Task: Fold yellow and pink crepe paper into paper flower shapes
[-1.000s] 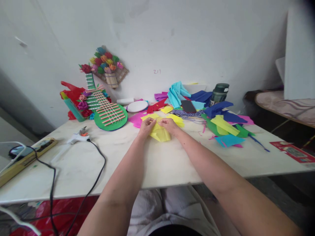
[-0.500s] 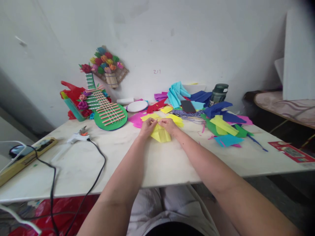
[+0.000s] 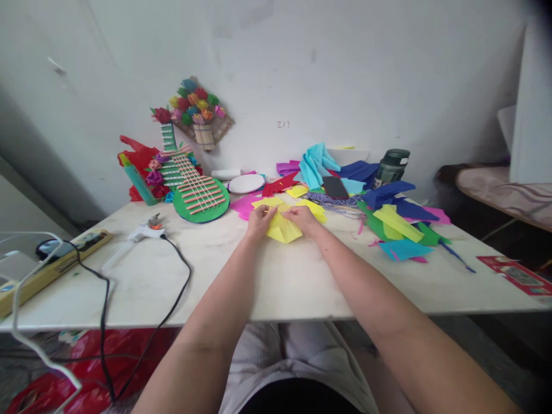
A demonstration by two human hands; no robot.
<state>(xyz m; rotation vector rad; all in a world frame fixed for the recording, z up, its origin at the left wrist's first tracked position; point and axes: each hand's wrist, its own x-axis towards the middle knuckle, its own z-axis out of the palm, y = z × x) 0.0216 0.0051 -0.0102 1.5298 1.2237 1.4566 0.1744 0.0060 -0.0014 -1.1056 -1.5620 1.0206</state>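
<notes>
A piece of yellow crepe paper [image 3: 283,229] is stretched between my two hands, just above the middle of the table. My left hand [image 3: 261,219] pinches its left side, fingers closed. On the opposite side my right hand [image 3: 302,218] grips the paper between thumb and fingers. Behind the hands lie more yellow sheets [image 3: 317,210], and pink paper [image 3: 242,206] is to the left of them. The fingertips are small in view, so the exact fold of the paper cannot be made out.
On the left stand a green paper guitar [image 3: 200,201], a glue gun [image 3: 146,230] with a black cord, and a power strip [image 3: 64,264]. Coloured paper [image 3: 317,167], a phone [image 3: 335,187] and a dark bottle [image 3: 391,167] are at the back right. A red card [image 3: 515,273] lies far right.
The head view has shifted slightly left, so things appear further right. My hands are a little further apart, and the yellow paper's lower part looks more spread out.
</notes>
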